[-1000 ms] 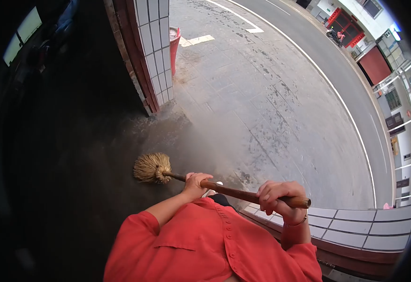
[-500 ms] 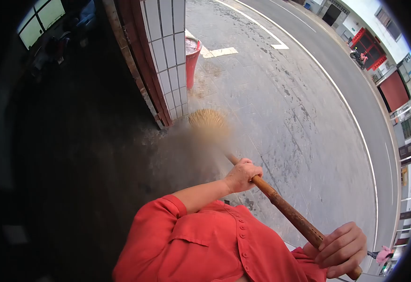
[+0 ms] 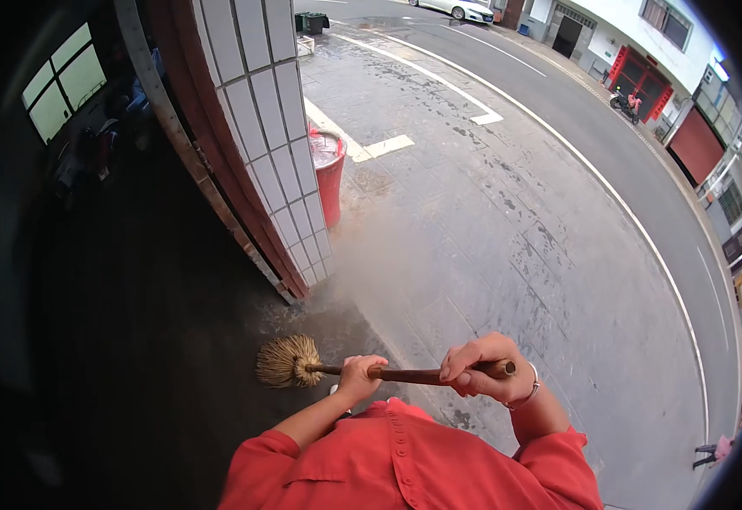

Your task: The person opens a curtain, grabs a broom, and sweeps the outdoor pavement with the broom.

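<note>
A broom (image 3: 289, 361) with straw bristles and a brown wooden handle lies across the front of my red shirt. Its bristle head is over the dark floor at the left, close to the doorway. My left hand (image 3: 360, 379) is wrapped round the lower handle, not far from the bristles. Near the handle's top end my right hand (image 3: 490, 367), with a bracelet at the wrist, grips the wood, and the cut end sticks out past the fingers. Whether the bristles touch the floor I cannot tell.
A white-tiled pillar (image 3: 273, 144) with a brown door frame stands ahead on the left. Behind it is a red bin (image 3: 328, 174). Grey paving (image 3: 507, 246) runs to a road (image 3: 583, 127). A person in pink (image 3: 715, 450) is at the far right.
The broom head has swung from the paving beside the pillar back to the left, onto the darker floor. My right hand has moved left and up, and the handle now lies nearly level across the view.
</note>
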Demonstrator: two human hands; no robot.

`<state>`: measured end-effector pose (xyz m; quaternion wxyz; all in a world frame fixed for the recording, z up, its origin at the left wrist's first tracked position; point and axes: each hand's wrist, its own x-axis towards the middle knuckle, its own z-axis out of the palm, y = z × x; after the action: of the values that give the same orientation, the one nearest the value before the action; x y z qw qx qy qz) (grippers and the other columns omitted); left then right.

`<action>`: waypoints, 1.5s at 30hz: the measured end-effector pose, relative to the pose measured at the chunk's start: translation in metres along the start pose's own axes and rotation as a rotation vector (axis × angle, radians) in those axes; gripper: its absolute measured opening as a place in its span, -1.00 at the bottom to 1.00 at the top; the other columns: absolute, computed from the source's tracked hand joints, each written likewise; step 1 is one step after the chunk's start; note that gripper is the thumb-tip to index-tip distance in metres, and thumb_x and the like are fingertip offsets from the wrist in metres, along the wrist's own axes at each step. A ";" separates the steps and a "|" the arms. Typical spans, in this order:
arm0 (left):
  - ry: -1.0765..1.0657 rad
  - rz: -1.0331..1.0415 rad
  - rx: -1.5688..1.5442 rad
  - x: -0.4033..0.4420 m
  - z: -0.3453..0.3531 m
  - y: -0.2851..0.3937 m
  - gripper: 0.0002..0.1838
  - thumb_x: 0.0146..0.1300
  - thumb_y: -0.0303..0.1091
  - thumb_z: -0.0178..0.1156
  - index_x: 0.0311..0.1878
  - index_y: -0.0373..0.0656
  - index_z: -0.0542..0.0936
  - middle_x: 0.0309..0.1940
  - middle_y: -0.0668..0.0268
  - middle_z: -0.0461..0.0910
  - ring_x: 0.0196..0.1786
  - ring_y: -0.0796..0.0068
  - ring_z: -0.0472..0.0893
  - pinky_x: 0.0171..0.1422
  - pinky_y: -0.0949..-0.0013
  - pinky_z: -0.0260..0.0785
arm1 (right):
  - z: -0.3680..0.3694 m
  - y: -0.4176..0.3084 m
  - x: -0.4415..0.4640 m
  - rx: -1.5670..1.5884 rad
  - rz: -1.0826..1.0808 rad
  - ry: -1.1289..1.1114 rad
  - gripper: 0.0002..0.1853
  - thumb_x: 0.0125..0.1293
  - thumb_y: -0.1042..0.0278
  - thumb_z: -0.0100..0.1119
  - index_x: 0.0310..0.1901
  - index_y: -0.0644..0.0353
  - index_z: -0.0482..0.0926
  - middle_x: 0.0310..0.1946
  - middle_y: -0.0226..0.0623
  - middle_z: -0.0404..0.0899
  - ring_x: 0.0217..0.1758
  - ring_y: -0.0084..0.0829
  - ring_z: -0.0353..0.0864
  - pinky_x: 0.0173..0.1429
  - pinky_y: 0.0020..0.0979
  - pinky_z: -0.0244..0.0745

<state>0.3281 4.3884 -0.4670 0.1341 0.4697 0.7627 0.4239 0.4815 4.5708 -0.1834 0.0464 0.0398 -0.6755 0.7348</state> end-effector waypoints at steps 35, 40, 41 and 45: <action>-0.129 0.238 0.024 0.096 0.080 0.073 -0.88 0.12 -0.25 0.30 -0.29 0.01 0.60 -0.35 0.38 0.61 -0.14 0.27 0.56 0.04 0.18 0.28 | -0.032 -0.037 -0.079 -0.497 -0.309 -0.178 -0.63 -0.06 0.57 0.18 -0.12 0.14 0.59 -0.49 -0.38 0.55 -0.44 -0.29 0.54 -0.28 -0.33 0.41; -0.159 0.156 0.157 0.149 0.090 0.031 -0.79 0.07 -0.17 0.37 -0.28 0.01 0.59 -0.23 0.42 0.64 -0.03 0.25 0.54 0.03 0.18 0.30 | -0.038 0.005 -0.052 -0.675 -0.261 -0.181 -0.59 -0.11 0.51 0.23 -0.10 0.13 0.58 -0.41 -0.32 0.58 -0.27 -0.23 0.57 -0.12 -0.26 0.44; -0.186 0.103 0.171 0.160 0.094 0.019 -0.78 0.06 -0.16 0.38 -0.28 0.02 0.59 -0.21 0.43 0.64 0.00 0.26 0.54 0.05 0.18 0.30 | -0.042 0.020 -0.043 -0.681 -0.269 -0.181 -0.57 -0.12 0.50 0.24 -0.09 0.13 0.57 -0.40 -0.28 0.58 -0.23 -0.20 0.57 -0.09 -0.24 0.44; -0.184 0.147 0.216 0.202 0.101 -0.003 -0.78 0.05 -0.18 0.40 -0.32 0.00 0.57 -0.26 0.43 0.63 -0.04 0.25 0.54 0.09 0.19 0.26 | -0.067 0.037 -0.019 -0.682 -0.300 -0.191 -0.57 -0.12 0.46 0.25 -0.08 0.15 0.60 -0.48 -0.32 0.49 -0.34 -0.21 0.52 0.01 -0.26 0.46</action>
<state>0.2813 4.6075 -0.4914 0.1208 0.5730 0.7518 0.3032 0.4964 4.6339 -0.2277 0.1011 0.1889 -0.8690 0.4460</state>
